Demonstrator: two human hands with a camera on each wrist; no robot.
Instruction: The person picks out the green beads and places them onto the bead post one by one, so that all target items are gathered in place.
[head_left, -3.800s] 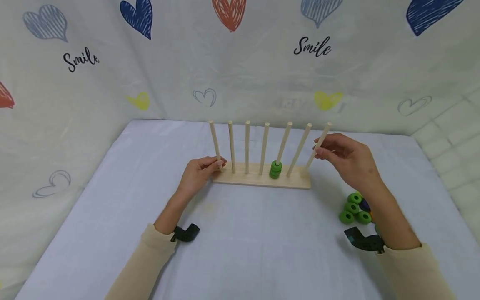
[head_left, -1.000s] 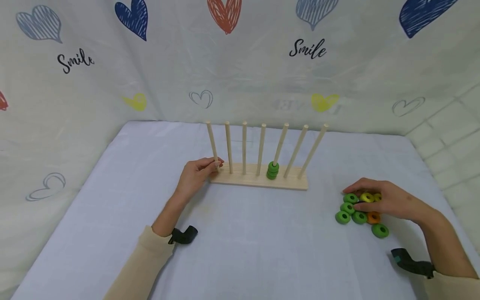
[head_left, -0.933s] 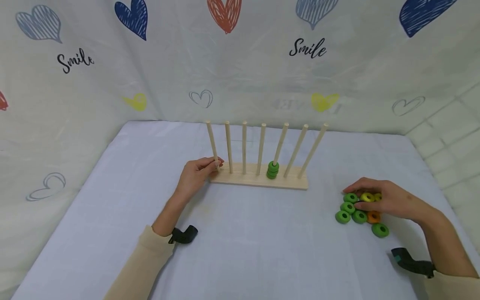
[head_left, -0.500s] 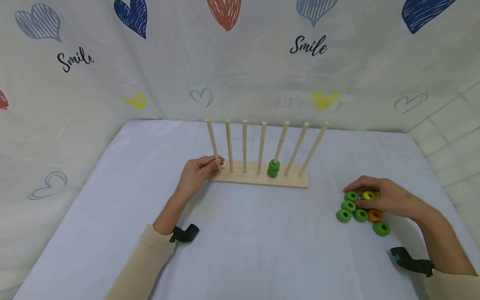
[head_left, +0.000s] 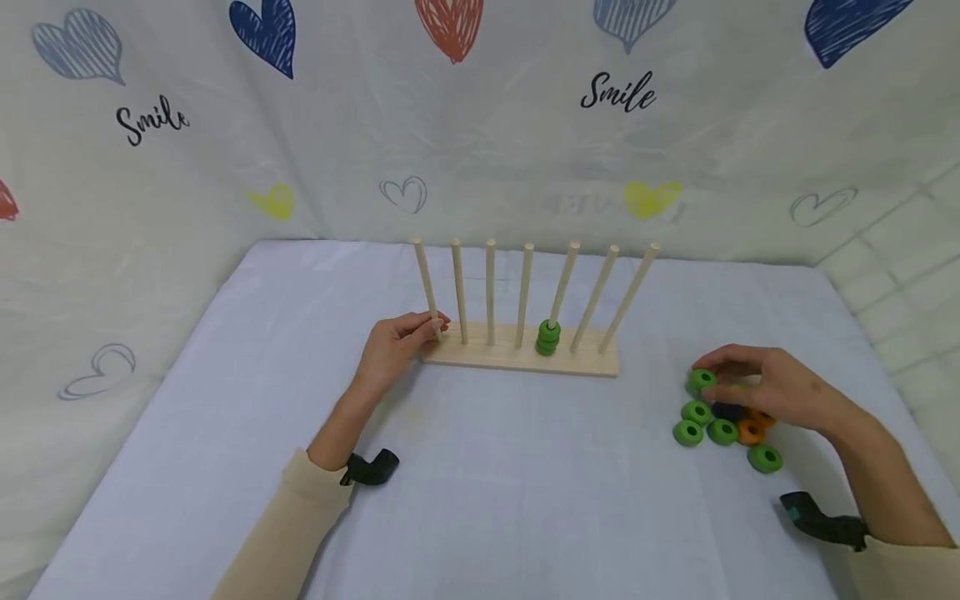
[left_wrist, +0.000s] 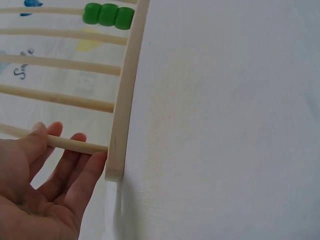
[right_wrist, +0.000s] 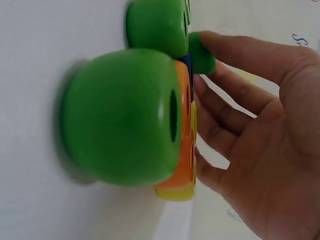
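A wooden stand with a row of upright pegs has its base on the table. Three green beads are stacked on one peg, right of the middle in the head view. My left hand holds the leftmost peg low down, thumb and fingers around it. Right of the stand, my right hand pinches a green bead between thumb and fingertips, slightly apart from the other beads. In the right wrist view that bead is partly hidden by nearer ones.
Loose beads lie beside and beneath my right hand: several green beads, orange beads, a dark blue one and yellow ones, partly covered by the hand. A printed cloth hangs behind the white table.
My right hand has gone from the stand's rightmost peg to the beads, and now lifts a green bead slightly away from the group. My left hand keeps its hold on the leftmost peg.
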